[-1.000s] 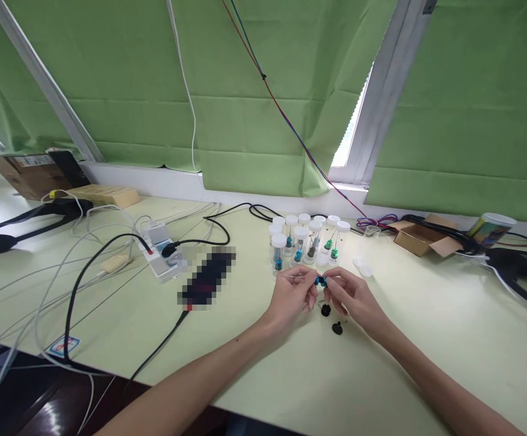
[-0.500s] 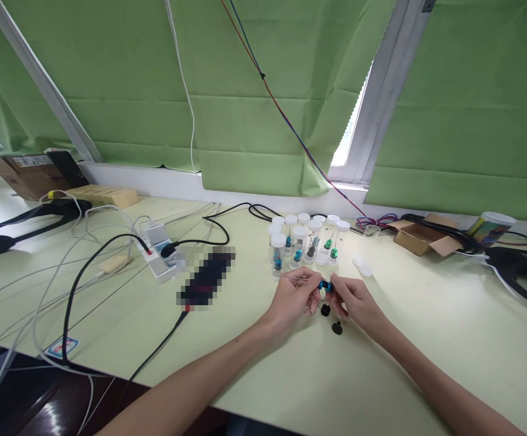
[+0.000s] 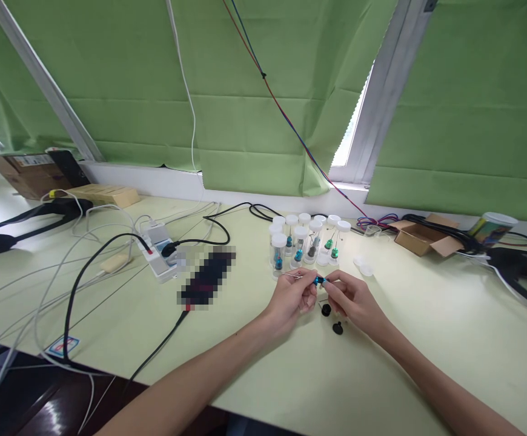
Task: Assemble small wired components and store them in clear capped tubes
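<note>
A small blue and black cylindrical part (image 3: pixel 320 280) sits between my two hands, above the table. My left hand (image 3: pixel 296 295) pinches its left end, and thin pale wires stick out behind those fingers. At its other end, the fingertips of my right hand (image 3: pixel 351 297) are closed on the part. Below my hands, a black knob-like piece (image 3: pixel 326 310) and a black disc with a short stem (image 3: pixel 337 328) lie on the table. Just beyond stand several clear tubes with white caps (image 3: pixel 278 254), holding blue or green wired parts.
Loose white caps (image 3: pixel 363 265) lie right of the tubes. Farther right are an open cardboard box (image 3: pixel 427 236) and a printed can (image 3: pixel 492 229). To the left, a power strip (image 3: pixel 160 257) with cables and a blurred dark device (image 3: pixel 209 277) rest on the table (image 3: pixel 381 375).
The blue and black part has shifted slightly left and up. My right hand's fingers have changed position, with the index finger now extended over the part's right end.
</note>
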### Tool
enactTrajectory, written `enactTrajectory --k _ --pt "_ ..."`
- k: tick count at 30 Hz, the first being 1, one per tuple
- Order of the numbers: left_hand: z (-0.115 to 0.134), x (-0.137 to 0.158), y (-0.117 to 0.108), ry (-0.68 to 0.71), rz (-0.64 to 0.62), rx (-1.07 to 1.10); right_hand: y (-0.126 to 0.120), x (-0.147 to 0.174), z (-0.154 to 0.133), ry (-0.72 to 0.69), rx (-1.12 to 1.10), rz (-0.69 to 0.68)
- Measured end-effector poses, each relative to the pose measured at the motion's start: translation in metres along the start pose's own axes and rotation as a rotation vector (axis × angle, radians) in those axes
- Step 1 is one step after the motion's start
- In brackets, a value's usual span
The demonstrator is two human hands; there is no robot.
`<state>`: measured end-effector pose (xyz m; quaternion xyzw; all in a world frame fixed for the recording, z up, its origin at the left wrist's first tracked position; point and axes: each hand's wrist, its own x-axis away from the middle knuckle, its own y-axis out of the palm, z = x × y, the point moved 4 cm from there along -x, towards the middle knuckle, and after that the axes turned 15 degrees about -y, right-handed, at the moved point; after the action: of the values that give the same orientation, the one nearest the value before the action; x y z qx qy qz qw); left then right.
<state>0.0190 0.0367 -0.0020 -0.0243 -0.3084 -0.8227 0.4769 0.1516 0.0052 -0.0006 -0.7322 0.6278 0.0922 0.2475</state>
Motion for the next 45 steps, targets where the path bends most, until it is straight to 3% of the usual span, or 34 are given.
enactTrajectory --k 9,18,31,39,45 --pt "-0.001 0.001 0.001 -0.047 -0.015 -0.005 -0.001 0.0 0.008 0.052 0.024 0.03" --pt "0.001 0.0 -0.001 -0.018 0.021 0.006 -0.002 0.001 0.004 0.013 0.045 0.025" --pt "-0.002 0.0 0.0 -0.051 -0.035 -0.034 -0.002 0.001 0.012 0.035 0.089 0.011" --pt "-0.001 -0.001 -0.001 -0.001 0.009 -0.019 -0.002 0.0 0.004 0.012 0.082 0.025" --pt "-0.002 0.0 -0.001 0.024 -0.033 -0.06 -0.001 0.001 0.0 -0.02 0.081 -0.019"
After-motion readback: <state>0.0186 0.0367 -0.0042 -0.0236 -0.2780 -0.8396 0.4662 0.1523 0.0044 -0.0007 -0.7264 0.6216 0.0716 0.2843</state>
